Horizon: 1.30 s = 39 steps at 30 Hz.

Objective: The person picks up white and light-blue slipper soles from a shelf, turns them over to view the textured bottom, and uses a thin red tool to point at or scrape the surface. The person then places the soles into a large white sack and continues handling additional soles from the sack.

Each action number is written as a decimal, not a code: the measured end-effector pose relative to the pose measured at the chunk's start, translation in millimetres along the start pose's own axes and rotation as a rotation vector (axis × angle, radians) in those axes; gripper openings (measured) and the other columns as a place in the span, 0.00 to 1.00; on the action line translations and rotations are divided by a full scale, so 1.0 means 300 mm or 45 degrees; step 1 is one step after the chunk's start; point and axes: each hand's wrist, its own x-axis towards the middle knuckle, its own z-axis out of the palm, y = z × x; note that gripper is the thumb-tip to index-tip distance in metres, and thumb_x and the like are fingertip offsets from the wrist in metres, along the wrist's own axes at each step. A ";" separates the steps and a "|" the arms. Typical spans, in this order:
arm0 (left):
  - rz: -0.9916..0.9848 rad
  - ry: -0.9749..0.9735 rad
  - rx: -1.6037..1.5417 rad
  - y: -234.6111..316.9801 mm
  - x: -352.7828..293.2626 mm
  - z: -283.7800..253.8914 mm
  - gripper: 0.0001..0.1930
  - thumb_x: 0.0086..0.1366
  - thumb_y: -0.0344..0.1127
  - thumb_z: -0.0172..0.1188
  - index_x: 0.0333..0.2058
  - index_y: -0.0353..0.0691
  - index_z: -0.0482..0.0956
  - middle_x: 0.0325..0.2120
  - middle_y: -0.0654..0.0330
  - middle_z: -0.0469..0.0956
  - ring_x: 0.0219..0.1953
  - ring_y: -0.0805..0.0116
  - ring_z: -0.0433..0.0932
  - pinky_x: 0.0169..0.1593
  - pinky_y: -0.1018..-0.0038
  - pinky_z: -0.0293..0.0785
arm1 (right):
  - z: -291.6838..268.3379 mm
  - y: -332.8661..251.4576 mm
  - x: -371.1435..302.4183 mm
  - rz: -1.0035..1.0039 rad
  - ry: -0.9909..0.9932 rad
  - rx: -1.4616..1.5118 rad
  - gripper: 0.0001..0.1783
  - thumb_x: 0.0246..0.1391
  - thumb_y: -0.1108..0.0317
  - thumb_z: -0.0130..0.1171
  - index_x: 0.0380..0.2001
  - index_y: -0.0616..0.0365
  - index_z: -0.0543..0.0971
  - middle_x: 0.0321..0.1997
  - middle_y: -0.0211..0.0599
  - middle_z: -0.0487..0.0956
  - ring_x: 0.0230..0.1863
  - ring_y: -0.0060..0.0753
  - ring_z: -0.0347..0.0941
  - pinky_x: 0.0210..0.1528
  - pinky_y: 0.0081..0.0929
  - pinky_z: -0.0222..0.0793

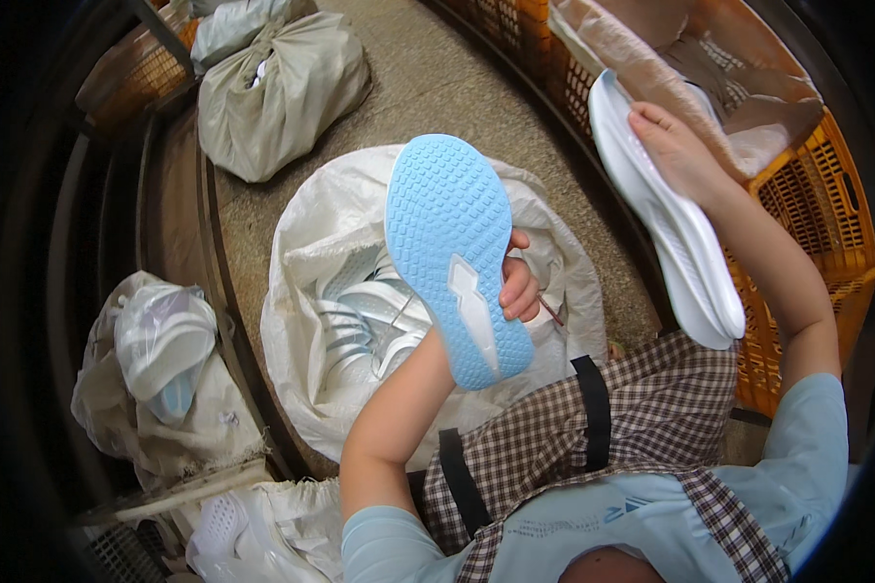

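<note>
My left hand [520, 285] is closed round the edge of a shoe sole [442, 204], its light blue treaded underside facing up with a white inset near the heel. Most of that hand is hidden behind the sole. At the right, my right hand [679, 155] grips a white shoe sole [656, 214] by its edge, tilted with its side showing. Whether it is one sole or two stacked, I cannot tell. Below the left sole, an open white woven sack [297, 262] holds several white soles [384, 301].
At the right stands an orange plastic crate [817, 209], with a lined container [778, 68] beyond it. A tied sack [282, 97] sits on the speckled floor [399, 68] at the far left. Nearer, a clear bag of soles [165, 335] rests on another sack.
</note>
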 end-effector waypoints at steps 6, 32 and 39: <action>0.126 0.288 0.182 0.007 -0.161 -0.026 0.33 0.62 0.60 0.43 0.54 0.38 0.64 0.16 0.61 0.66 0.20 0.68 0.65 0.28 0.72 0.62 | 0.229 0.251 0.043 0.406 -0.434 0.018 0.15 0.62 0.62 0.46 0.44 0.63 0.72 0.37 0.32 0.75 0.37 0.21 0.71 0.41 0.20 0.69; -0.171 1.948 0.867 -0.615 -0.588 -0.372 0.17 0.68 0.34 0.46 0.52 0.31 0.59 0.46 0.52 0.70 0.45 0.65 0.72 0.50 0.68 0.69 | 0.554 1.088 -0.063 -0.221 -0.613 -0.773 0.11 0.51 0.65 0.49 0.30 0.61 0.75 0.34 0.51 0.77 0.39 0.53 0.72 0.43 0.43 0.67; -0.482 1.959 2.204 -0.538 -0.667 -0.408 0.33 0.56 0.33 0.60 0.56 0.26 0.55 0.49 0.39 0.63 0.52 0.48 0.62 0.53 0.60 0.63 | 0.738 1.022 0.230 -0.764 -0.277 -0.652 0.17 0.54 0.61 0.49 0.40 0.63 0.75 0.43 0.50 0.75 0.49 0.53 0.68 0.52 0.42 0.64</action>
